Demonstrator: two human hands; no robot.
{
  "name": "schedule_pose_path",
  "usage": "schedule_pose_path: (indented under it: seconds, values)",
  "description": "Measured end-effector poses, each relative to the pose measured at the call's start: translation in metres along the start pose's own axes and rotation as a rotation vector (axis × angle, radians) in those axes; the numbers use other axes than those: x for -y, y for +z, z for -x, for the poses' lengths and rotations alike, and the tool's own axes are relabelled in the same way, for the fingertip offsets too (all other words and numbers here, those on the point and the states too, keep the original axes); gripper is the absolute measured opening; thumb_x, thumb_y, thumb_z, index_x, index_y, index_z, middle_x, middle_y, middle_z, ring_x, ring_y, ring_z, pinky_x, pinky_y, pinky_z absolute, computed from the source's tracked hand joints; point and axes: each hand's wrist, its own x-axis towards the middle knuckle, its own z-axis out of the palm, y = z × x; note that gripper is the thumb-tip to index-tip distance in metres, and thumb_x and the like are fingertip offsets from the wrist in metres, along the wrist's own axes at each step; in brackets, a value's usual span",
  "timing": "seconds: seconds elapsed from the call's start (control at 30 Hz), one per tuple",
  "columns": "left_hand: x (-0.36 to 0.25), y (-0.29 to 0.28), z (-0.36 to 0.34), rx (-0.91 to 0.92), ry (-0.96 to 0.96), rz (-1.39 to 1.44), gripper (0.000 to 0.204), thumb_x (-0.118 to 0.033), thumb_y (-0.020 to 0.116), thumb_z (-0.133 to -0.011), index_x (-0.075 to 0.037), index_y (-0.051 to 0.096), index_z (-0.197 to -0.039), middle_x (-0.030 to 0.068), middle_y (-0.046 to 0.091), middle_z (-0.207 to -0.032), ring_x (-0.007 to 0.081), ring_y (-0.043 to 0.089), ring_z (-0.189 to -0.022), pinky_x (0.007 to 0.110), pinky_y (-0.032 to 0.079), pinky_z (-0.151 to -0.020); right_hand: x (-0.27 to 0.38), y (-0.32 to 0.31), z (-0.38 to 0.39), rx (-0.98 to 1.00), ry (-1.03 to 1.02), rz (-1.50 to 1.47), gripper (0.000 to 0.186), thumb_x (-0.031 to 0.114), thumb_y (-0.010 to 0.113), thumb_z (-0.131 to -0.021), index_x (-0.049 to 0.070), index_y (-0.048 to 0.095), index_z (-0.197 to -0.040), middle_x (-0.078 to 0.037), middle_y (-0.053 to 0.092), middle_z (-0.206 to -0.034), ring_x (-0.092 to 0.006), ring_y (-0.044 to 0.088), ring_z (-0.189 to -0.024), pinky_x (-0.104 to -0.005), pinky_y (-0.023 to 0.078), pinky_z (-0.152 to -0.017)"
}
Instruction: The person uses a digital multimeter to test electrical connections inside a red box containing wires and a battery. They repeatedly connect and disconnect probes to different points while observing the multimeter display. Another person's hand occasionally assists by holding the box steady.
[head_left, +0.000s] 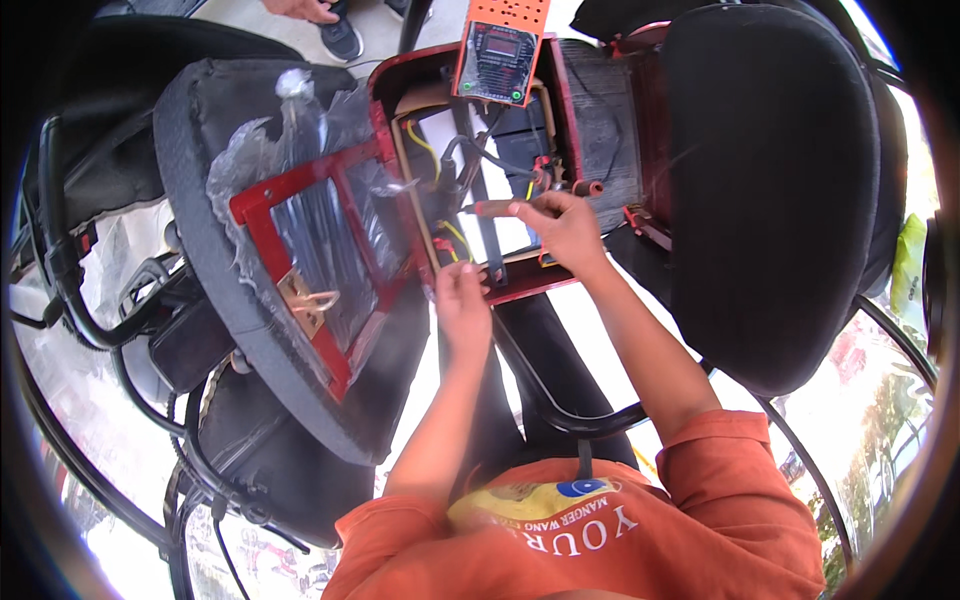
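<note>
A red metal box (535, 287) holds dark batteries (520, 145) and several wires. My right hand (570, 232) is closed around a slim reddish-brown handle (493, 208), whose dark tip points left over the batteries; the kind of tool is not clear. Beside that hand is a red-handled clamp (588, 188) on a dark cable. My left hand (463, 300) is at the near left corner of the box, its fingers bent at the rim. Yellow and red wires (445, 243) lie just inside that corner. What is under the left fingertips is partly hidden.
An orange device with a dark display panel (500, 55) stands at the box's far edge. To the left a grey seat cushion (210, 230) is tipped up, showing its red frame (268, 235). A large black seat (775, 200) stands right. Another person's hand (302, 8) shows at the top.
</note>
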Motion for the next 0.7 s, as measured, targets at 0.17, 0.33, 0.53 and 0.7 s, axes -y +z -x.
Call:
schedule_pose_path:
  seconds: [0.17,0.33,0.53,0.7]
  values:
    - [-0.032,-0.020,0.008,-0.023,0.091,-0.078,0.016,-0.018,0.052,-0.103,-0.003,0.057,-0.102,0.0059,0.063,-0.092,0.0110,0.059,-0.080,0.025,0.050,-0.072,0.014,0.004,0.021,-0.005,0.188,-0.359,0.040,0.038,0.080,-0.082,-0.001,0.070,-0.083,0.001,0.058,-0.071,-0.0063,0.046,-0.062,-0.0245,0.035,-0.055]
    - [-0.018,-0.002,0.013,0.131,-0.105,-0.087,0.021,-0.020,0.053,-0.103,-0.001,0.058,-0.108,0.0072,0.065,-0.096,0.0123,0.061,-0.083,0.026,0.050,-0.073,0.033,0.004,0.039,0.095,0.555,-0.719,0.037,0.040,0.078,-0.084,0.006,0.066,-0.092,0.005,0.048,-0.070,-0.0043,0.041,-0.059,-0.0221,0.034,-0.053]
    - [-0.053,0.018,-0.004,0.054,0.186,-0.314,0.019,-0.014,0.056,-0.099,0.000,0.058,-0.112,0.0095,0.059,-0.106,0.0151,0.060,-0.085,0.029,0.050,-0.080,0.042,0.006,0.044,0.097,0.526,-0.717,0.035,0.039,0.077,-0.085,0.005,0.066,-0.087,0.005,0.049,-0.067,-0.0049,0.042,-0.058,-0.0222,0.035,-0.054]
    - [-0.079,0.014,-0.033,0.176,0.460,-0.576,0.027,-0.004,0.054,-0.092,-0.005,0.060,-0.118,0.0141,0.055,-0.118,0.0289,0.061,-0.100,0.035,0.052,-0.084,0.031,0.007,0.043,-0.019,0.212,-0.384,0.034,0.032,0.076,-0.087,0.000,0.067,-0.079,0.003,0.057,-0.071,-0.0053,0.045,-0.065,-0.0229,0.036,-0.058]
